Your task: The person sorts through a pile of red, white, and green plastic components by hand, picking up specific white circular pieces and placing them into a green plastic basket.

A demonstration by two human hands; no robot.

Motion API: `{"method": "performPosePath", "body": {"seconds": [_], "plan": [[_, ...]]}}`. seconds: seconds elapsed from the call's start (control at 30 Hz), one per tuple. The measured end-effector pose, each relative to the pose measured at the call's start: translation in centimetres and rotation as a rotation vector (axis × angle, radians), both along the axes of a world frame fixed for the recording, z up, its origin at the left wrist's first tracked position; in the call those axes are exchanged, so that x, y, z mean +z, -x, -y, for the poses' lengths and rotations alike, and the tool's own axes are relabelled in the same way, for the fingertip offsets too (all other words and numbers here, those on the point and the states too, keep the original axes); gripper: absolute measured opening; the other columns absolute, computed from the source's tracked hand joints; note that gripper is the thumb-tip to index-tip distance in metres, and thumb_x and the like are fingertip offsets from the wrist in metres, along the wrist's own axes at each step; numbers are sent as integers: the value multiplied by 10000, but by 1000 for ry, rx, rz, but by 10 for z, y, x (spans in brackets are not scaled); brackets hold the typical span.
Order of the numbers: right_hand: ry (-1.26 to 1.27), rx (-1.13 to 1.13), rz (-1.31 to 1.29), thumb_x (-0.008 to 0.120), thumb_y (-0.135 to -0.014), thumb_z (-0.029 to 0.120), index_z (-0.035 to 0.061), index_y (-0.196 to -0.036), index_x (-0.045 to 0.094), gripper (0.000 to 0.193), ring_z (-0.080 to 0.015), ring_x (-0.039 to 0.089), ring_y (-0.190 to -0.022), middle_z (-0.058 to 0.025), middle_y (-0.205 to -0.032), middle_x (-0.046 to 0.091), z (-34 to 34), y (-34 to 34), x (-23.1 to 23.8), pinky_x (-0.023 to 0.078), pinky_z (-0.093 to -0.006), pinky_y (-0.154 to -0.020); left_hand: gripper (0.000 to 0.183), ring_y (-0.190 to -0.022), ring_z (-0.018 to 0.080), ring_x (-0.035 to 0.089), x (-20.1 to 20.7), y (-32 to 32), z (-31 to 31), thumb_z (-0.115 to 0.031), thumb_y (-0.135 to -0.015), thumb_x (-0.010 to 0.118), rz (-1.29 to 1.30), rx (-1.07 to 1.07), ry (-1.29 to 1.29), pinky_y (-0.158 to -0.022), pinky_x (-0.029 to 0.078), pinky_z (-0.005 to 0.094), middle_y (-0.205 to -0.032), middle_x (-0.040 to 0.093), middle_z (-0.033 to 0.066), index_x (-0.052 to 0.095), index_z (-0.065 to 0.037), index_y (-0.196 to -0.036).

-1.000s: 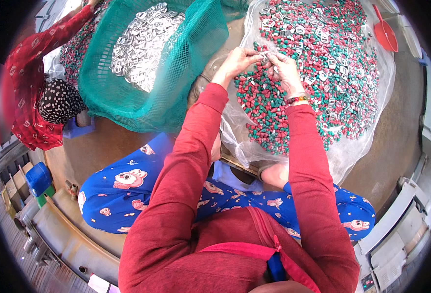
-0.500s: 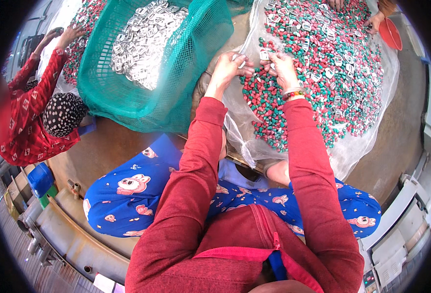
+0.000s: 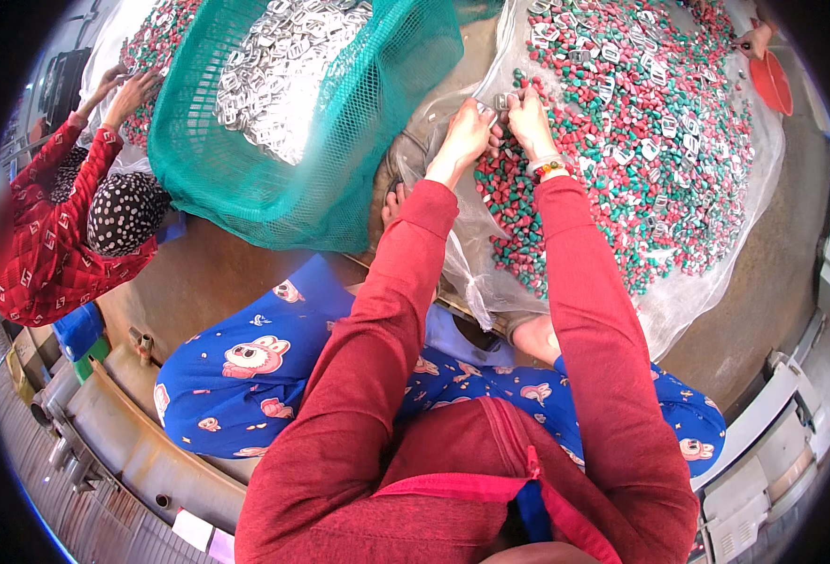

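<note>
Seen from the head camera, a seated person in a red long-sleeved top and blue cartoon-print trousers reaches both arms forward over a clear plastic sheet (image 3: pixel 706 301) heaped with small red and green pieces (image 3: pixel 659 179) mixed with silvery metal tabs. The left hand (image 3: pixel 465 136) and the right hand (image 3: pixel 528 120) meet at the near-left edge of the heap, fingers curled and drawn together, pinching one small silvery metal piece (image 3: pixel 500 101) between them; how it is gripped is too small to tell. A beaded bracelet (image 3: pixel 548 168) circles the right wrist. Just to the left, a green mesh basket (image 3: pixel 359 160) holds a mound of silvery metal tabs (image 3: pixel 279 75). Farther left, another person in a red patterned top and black-and-white dotted head covering (image 3: pixel 125 211) has both hands on a second heap of red and green pieces. At the upper right edge, someone else's hand holds a red scoop (image 3: pixel 772 83).
</note>
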State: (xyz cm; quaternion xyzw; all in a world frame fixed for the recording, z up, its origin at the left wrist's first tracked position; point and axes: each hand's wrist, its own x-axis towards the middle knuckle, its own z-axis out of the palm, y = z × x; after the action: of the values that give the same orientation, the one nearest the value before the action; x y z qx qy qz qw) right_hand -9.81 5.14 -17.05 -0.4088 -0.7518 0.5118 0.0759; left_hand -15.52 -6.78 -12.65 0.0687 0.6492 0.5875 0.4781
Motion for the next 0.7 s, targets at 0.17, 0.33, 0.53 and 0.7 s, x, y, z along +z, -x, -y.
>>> {"method": "performPosePath", "body": {"seconds": [0.17,0.33,0.53,0.7], "plan": [[-148,101,96,480,-834,234,0,-976,489,274,-415,528,-938,-243,-993,562,-2,8,4,413,-451,-786,244,-759,456,581,-23,4,-7,-148,-896,401,-701,-128,216,-638,437,496,-831,569,314,316,54,-1002],[-150,81,79,508,-798,258,16,-896,569,268,-380,567,-912,-211,-913,610,-7,4,2,429,-452,-773,260,-882,520,511,-15,3,-16,-138,-886,370,-622,-162,276,-736,396,538,-858,544,369,281,65,-1022],[-166,56,130,531,-780,246,6,-869,582,261,-385,584,-875,-210,-860,621,-4,3,8,440,-448,-762,265,-884,501,527,-8,3,-21,-125,-872,378,-642,-191,328,-751,408,529,-860,540,375,291,72,-1026],[-199,57,106,537,-785,237,5,-854,575,245,-394,578,-874,-225,-862,613,-2,3,11,439,-458,-758,298,-847,511,532,-13,2,-25,-194,-896,383,-706,-202,346,-725,414,533,-834,552,359,314,74,-1006]]}}
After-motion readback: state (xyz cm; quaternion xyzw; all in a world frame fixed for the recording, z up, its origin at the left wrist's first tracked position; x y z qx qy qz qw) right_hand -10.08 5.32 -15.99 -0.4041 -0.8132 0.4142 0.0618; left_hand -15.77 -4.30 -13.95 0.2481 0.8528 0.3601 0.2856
